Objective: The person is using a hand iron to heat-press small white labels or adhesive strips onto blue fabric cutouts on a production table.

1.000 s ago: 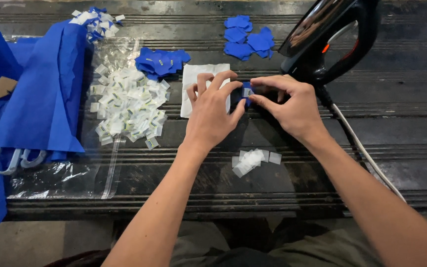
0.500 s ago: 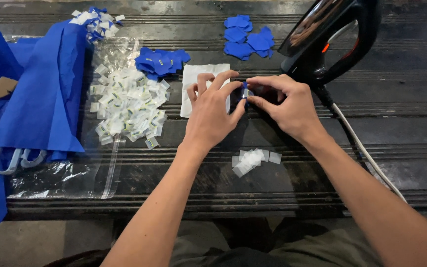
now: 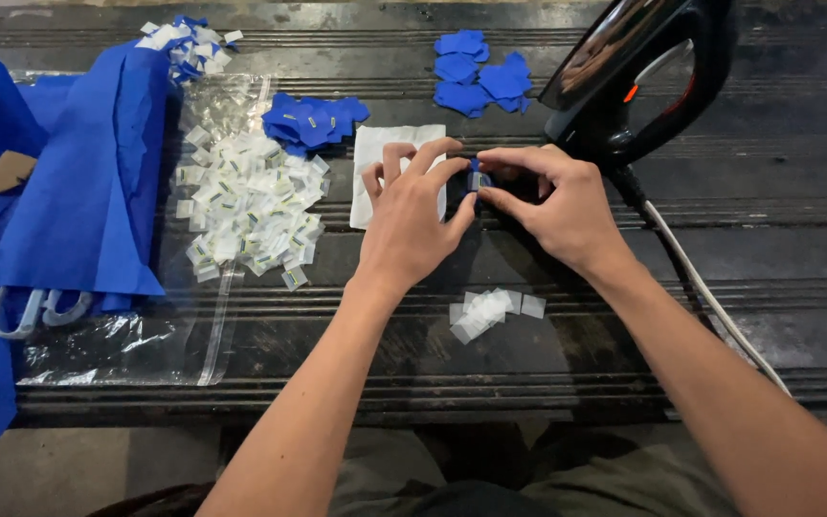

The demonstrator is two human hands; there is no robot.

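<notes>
Blue piece pinched — between both grips.

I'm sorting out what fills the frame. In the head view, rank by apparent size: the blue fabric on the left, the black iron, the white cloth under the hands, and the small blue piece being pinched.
1. blue fabric
2. black iron
3. white cloth, partly hidden by the left hand
4. small blue piece, between both hands' fingertips (right hand)

Soft even light, sharp, slight glare
</notes>
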